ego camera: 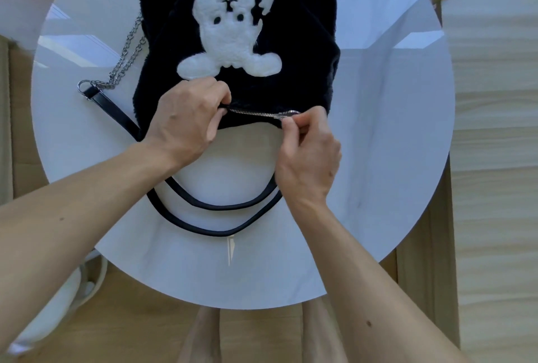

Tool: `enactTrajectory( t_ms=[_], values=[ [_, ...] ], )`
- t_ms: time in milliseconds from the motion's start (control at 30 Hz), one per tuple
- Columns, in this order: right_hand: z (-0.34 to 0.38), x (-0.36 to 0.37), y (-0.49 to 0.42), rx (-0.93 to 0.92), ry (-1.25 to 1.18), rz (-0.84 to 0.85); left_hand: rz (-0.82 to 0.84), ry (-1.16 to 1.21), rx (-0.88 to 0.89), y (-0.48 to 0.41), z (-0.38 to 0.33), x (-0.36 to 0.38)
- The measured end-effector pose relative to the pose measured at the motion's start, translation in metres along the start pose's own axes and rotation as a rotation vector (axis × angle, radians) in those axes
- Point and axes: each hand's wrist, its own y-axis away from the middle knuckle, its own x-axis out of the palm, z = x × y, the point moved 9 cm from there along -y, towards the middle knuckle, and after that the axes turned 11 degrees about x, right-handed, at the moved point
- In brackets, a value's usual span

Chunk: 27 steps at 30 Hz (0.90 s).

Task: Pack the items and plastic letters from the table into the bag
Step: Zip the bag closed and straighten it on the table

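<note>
A black furry bag (302, 42) with a white bear shape lies flat on the round white table (393, 144), its mouth toward me. My left hand (186, 118) pinches the left end of the bag's silver zipper (253, 113). My right hand (308, 156) pinches the zipper slider (283, 116), near the right end of the opening. The zipper teeth between my hands are joined. No loose items or plastic letters show on the table.
Two black handles (215, 205) loop toward me on the table under my wrists. A chain strap with a ring (122, 63) trails off the bag's left side. Wooden floor surrounds the table; a white object (67, 290) sits at lower left.
</note>
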Motion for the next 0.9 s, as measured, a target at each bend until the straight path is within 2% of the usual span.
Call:
enactTrajectory(
  t_ms=[67, 200, 333, 400, 500, 667, 733, 833, 900],
  values=[
    [-0.012, -0.01, -0.004, 0.019, -0.028, -0.008, 0.02, -0.014, 0.017, -0.002, 0.002, 0.0],
    [-0.016, 0.002, 0.002, -0.086, -0.095, 0.268, 0.044, -0.077, 0.04, -0.007, 0.0, 0.004],
    [-0.046, -0.016, -0.035, 0.092, -0.169, 0.154, 0.071, -0.155, 0.072, -0.011, -0.002, 0.005],
    [-0.053, -0.008, -0.052, 0.145, -0.118, 0.27, 0.082, -0.167, 0.083, -0.012, -0.003, 0.005],
    [-0.042, 0.013, -0.058, 0.094, -0.052, 0.481, 0.095, -0.173, 0.082, -0.011, -0.003, 0.005],
    [-0.019, 0.016, -0.076, 0.075, -0.217, 0.62, 0.122, -0.138, 0.077, -0.012, -0.003, 0.004],
    [-0.011, 0.01, -0.084, -0.034, -0.093, 0.633, 0.129, -0.13, 0.083, -0.014, -0.002, 0.003],
    [-0.002, 0.002, -0.087, -0.274, 0.328, 0.518, 0.137, -0.117, 0.09, -0.017, -0.005, 0.004],
    [-0.008, 0.001, -0.089, -0.224, 0.355, 0.535, 0.141, -0.106, 0.065, -0.02, -0.007, 0.005]
  ],
)
